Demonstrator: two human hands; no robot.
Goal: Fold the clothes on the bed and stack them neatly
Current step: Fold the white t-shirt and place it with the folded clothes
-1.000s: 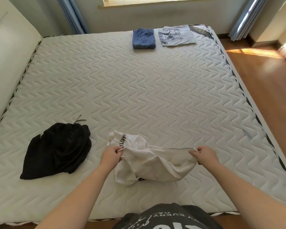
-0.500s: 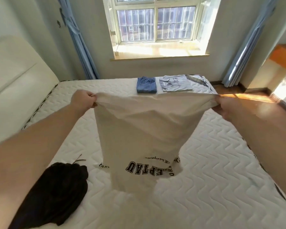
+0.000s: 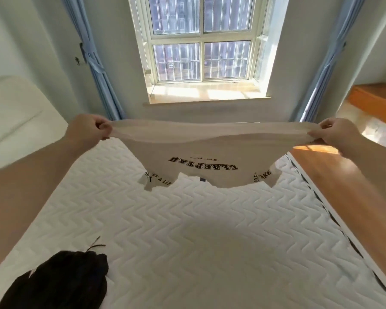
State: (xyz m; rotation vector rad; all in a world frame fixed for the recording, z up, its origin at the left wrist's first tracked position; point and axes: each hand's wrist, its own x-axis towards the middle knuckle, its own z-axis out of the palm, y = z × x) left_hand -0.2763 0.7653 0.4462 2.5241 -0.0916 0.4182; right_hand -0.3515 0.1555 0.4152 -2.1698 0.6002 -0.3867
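Overhead, the white T-shirt (image 3: 201, 150) is held spread in the air above the bed (image 3: 210, 241), stretched wide between both hands. The left hand (image 3: 88, 130) sits at about 10 o'clock in the head view, its fingers curled tight around one corner of the shirt's hem. The right hand (image 3: 337, 133) sits at about 2 o'clock and pinches the opposite corner in the same way, thumb on top. Between them the hem forms a taut, slightly sagging band, and the body of the shirt hangs down and away toward 12 o'clock, clear of the mattress. Its dark printed lettering reads upside down from this view, with more lettering on both sleeves, which dangle at the lower edge.

A crumpled black garment (image 3: 60, 282) lies on the mattress at about 7 o'clock, well apart from the shirt, with a thin dark cord sticking out of its top. The mattress is white with a wavy quilted pattern. A padded cream headboard (image 3: 16, 121) stands at 9 o'clock. At 12 o'clock a barred window (image 3: 201, 41) lets sunlight onto its sill, with blue curtains (image 3: 98, 70) at either side. Wooden floor (image 3: 334, 179) runs along the bed's edge at 3 o'clock.
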